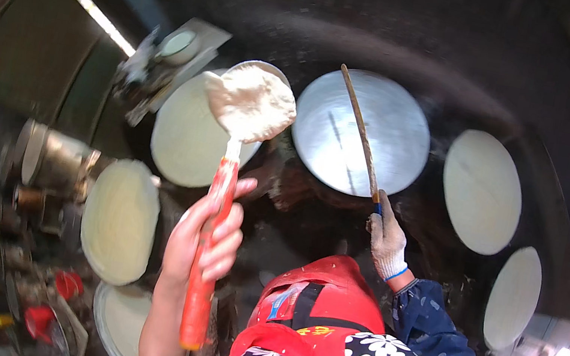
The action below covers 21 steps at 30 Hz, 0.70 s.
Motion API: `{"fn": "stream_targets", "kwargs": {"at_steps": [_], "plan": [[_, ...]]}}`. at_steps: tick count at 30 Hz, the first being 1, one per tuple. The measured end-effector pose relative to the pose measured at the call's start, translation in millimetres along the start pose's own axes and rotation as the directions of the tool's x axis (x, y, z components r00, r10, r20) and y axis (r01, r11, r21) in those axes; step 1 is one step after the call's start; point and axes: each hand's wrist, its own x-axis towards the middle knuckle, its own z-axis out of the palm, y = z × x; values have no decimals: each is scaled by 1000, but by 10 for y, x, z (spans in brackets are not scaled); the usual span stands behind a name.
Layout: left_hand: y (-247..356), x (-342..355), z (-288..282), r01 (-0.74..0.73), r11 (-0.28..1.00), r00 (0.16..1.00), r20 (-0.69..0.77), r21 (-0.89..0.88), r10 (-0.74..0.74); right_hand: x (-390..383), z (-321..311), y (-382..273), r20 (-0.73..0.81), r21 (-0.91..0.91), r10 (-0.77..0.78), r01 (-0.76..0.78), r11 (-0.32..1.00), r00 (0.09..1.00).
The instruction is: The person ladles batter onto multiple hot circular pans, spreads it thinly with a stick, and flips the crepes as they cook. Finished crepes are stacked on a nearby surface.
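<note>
- Left hand: bare fingers wrapped shut round the orange handle of the batter ladle, which is loaded and held over the pale griddle plate.
- Right hand: gloved fingers closed on the thin spreading stick, its tip over the bare grey plate.
- Best, I judge, to keep the ladle level until centred, and the stick flat and light.
- Other coated plates ring the round stove.

The clutter at lower left is blurred beyond telling; the lowest round griddle is cut off by the forearm.
</note>
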Motion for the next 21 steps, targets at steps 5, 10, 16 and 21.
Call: {"fn": "stream_targets", "kwargs": {"at_steps": [5,10,16,21], "plan": [[27,1489,-129,278,909,956,184,-310,-230,100,-80,372,-92,95,202,-194,976,975],[-355,2498,193,345,924,937,123,-166,-328,288,-411,400,-123,134,314,-298,945,941],[-1044,3317,473,296,878,955,-136,376,-263,427,-440,708,-209,-38,254,-267,963,945],[-1344,3713,231,199,617,980,-172,762,-105,493,-449,518,-161,-29,383,-392,919,910]]}}
